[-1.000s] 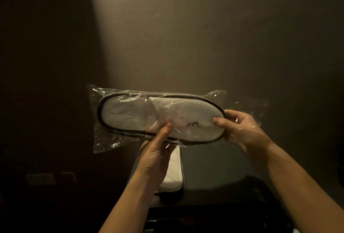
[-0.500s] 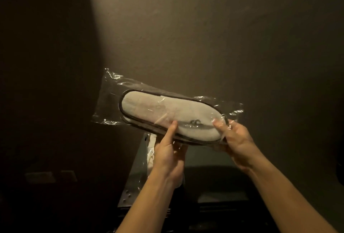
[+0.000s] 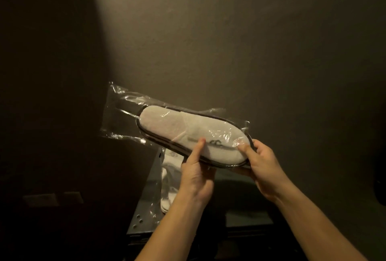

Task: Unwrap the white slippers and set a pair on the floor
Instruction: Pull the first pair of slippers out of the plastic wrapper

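Note:
White slippers with dark trim (image 3: pixel 179 127) sit sealed in a clear plastic wrapper (image 3: pixel 119 110), held up in front of a dim wall and tilted down to the right. My left hand (image 3: pixel 195 173) grips the pack from below near its middle, thumb on top. My right hand (image 3: pixel 263 169) pinches the wrapper at the toe end on the right. The wrapper's loose end sticks out to the upper left. Another white slipper pack (image 3: pixel 168 185) lies below on a shelf, partly hidden by my left hand.
A grey metal shelf (image 3: pixel 142 217) with small holes stands below my hands. A dark wall fills the background, with deep shadow on the left. Dark shapes sit at lower left and at the far right edge.
The pack has moved right and tilted more, its right end dropping. Both hands have shifted toward the toe end, closer together.

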Demonstrator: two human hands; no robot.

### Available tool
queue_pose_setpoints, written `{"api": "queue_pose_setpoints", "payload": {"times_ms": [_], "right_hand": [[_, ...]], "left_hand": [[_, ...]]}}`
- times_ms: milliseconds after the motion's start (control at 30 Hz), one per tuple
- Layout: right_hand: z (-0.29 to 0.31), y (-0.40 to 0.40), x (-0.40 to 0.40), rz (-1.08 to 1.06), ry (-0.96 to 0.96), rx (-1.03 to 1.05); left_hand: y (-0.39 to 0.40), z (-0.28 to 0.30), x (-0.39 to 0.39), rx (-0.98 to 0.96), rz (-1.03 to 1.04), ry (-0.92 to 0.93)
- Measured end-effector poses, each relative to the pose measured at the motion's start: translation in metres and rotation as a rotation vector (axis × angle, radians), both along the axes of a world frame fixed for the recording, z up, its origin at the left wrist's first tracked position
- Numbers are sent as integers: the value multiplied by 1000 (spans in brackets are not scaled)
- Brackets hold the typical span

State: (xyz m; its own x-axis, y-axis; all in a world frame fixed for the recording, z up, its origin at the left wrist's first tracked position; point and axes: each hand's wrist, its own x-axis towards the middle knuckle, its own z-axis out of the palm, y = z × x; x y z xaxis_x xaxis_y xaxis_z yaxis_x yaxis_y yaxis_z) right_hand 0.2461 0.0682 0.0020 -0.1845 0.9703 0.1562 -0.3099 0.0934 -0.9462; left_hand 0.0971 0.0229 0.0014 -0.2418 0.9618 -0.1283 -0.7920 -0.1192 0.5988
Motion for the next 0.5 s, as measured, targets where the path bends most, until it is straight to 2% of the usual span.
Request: {"api": "queue_pose_setpoints", "payload": {"times_ms": [133, 200, 300, 500], "right_hand": [[3, 1, 11, 5, 36, 0], [3, 2, 9, -12, 45, 3], [2, 0, -2, -14, 43, 10], [0, 1, 6, -23, 56, 12]], "left_hand": [[11, 4, -21, 83, 78, 1], [7, 13, -22, 117, 47, -11], [8, 13, -8, 94, -12, 10], [19, 12, -23, 49, 102, 46]]}}
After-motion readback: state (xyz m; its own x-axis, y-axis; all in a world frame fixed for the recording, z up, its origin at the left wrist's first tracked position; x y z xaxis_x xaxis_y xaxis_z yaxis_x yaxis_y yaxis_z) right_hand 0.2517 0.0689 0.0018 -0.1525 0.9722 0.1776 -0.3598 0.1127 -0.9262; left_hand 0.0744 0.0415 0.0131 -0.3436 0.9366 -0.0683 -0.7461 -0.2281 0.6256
